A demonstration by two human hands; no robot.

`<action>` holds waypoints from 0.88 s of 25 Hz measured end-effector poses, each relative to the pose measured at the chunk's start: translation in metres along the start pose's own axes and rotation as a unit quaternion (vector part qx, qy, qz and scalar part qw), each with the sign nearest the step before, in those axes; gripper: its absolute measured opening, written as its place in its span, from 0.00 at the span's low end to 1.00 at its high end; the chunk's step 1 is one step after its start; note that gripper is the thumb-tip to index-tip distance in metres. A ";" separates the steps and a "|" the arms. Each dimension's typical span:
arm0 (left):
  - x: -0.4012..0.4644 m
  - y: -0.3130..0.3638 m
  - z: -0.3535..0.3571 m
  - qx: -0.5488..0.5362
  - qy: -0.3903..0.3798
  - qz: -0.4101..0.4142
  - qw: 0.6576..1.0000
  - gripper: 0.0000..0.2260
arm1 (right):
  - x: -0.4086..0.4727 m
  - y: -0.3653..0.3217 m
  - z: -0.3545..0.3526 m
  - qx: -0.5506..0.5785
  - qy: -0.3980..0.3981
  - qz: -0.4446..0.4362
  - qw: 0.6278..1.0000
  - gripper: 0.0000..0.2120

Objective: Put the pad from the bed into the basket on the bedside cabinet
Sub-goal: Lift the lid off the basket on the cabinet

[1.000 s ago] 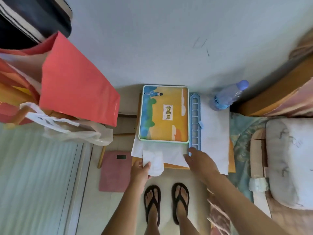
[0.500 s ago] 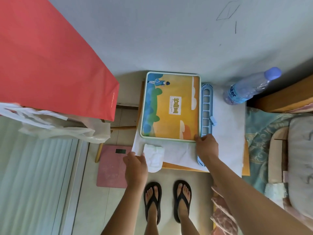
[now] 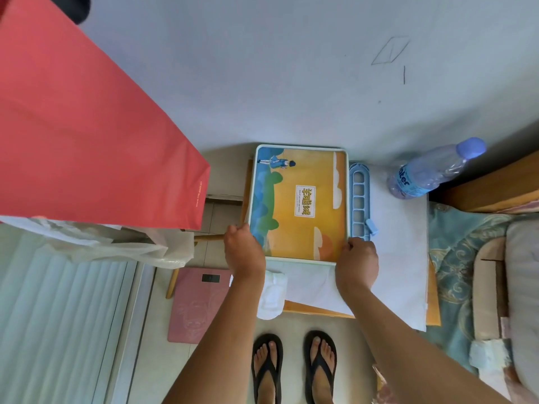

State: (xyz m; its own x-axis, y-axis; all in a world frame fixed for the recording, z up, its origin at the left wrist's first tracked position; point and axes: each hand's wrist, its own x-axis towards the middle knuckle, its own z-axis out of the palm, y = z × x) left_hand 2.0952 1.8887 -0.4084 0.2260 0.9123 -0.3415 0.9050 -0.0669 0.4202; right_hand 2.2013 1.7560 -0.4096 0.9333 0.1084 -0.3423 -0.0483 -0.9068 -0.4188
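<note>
A grey wall (image 3: 291, 68) fills the upper field. A large red paper bag (image 3: 87, 135) hangs at upper left, with a translucent plastic bag (image 3: 116, 243) seen below it. The bed (image 3: 472, 258), with patterned teal cover, is seen at right, beside the bench (image 3: 320, 310). The bench top is covered by white paper (image 3: 399, 258). A flat rectangular box with an orange and blue illustrated lid (image 3: 300, 202) is placed on the paper against the wall; whether this is the basket cannot be told. A pink bathroom scale (image 3: 195, 307) lies on the floor at left of the bench. A clear water bottle with blue cap (image 3: 434, 170) is seen at the far right corner of the bench. A light-blue slotted plastic strip (image 3: 359, 199) lies just beside the box's right edge.

The pad (image 3: 272, 295), white and folded, lies at the near left corner of the bench, overhanging its front edge, partly hidden by the left forearm, held by neither hand.

The left hand (image 3: 243, 252) is curled around the box's near left corner. The right hand (image 3: 357, 262) is curled on the near right corner, fingers on the rim. Feet in black flip-flops (image 3: 294, 368) are seen below.
</note>
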 end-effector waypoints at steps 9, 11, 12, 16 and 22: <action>0.013 0.008 0.006 -0.084 0.039 -0.090 0.992 0.10 | 0.004 -0.011 0.009 0.101 0.047 0.081 0.990 0.11; 0.015 0.006 0.008 -0.085 0.047 -0.044 0.994 0.12 | 0.011 -0.015 0.008 0.156 0.044 0.095 0.982 0.13; 0.017 0.006 0.010 -0.091 0.057 -0.023 0.994 0.12 | 0.014 -0.016 0.009 0.173 0.041 0.096 0.979 0.13; 0.021 0.015 0.017 -0.032 0.101 -0.013 0.994 0.09 | 0.016 -0.019 0.017 0.136 0.079 0.049 0.986 0.13; 0.021 0.035 0.018 0.020 0.081 -0.076 0.994 0.07 | 0.016 -0.027 0.020 0.039 0.082 0.070 0.993 0.14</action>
State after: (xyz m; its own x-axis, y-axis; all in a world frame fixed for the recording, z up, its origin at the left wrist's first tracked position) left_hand 2.1378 1.8981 -0.4164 0.0271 0.9659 -0.2576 0.9388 0.0639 0.3385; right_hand 2.2103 1.7898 -0.4204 0.9606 -0.0910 -0.2625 -0.2036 -0.8733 -0.4426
